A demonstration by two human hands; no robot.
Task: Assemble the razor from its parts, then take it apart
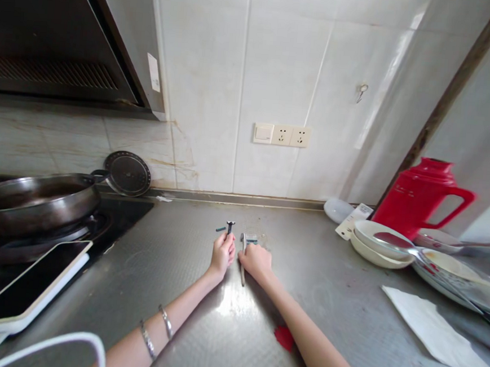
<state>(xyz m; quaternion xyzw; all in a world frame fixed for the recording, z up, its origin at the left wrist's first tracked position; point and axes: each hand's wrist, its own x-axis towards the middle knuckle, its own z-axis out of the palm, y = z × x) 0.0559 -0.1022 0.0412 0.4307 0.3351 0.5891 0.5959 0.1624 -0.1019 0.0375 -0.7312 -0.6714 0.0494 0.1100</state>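
My left hand (221,255), with two silver bangles on its forearm, is closed round the dark handle of a small T-shaped razor (230,225), its head pointing up and away. A short teal strip (220,229) lies just left of the razor head. My right hand (256,259) is bent over the counter, its fingers curled against a slim pale-handled tool (243,277), whose exact kind I cannot make out. Beyond the knuckles shows a small teal and grey piece (251,239), partly hidden by the hand.
A pan (35,198) sits on the stove at left, with a phone (29,285) and white cable nearer. To the right stand a red thermos (417,197), stacked bowls (377,253) and a paper napkin (437,331). A red scrap (283,338) lies by my right forearm.
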